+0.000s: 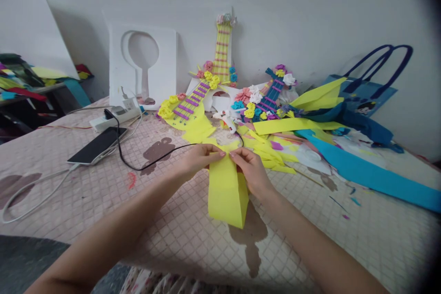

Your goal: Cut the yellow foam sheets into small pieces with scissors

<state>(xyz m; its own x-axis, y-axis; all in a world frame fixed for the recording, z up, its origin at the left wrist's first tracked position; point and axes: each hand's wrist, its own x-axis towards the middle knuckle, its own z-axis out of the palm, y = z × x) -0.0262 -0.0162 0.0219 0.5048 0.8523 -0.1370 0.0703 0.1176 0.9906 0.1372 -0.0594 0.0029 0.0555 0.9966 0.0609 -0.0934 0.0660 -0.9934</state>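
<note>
A strip of yellow crepe paper [223, 188] hangs down in a fold between my two hands, over the middle of the table. Its upper left edge is pinched between the thumb and fingers of my left hand [201, 158]. My right hand [253, 170] pinches the upper right edge, with both thumbs close together. Just beyond my fingers lies a white glue gun [225, 121] with a black cord. More yellow paper [198, 126] spreads out behind my left hand.
Several paper-flower guitars [222, 50] lean at the back. Yellow scraps [272, 151] and a blue paper strip [372, 177] lie right, before a blue bag [368, 94]. A phone [98, 146] and power strip [119, 112] are left. A white cut-out board [165, 64] stands behind.
</note>
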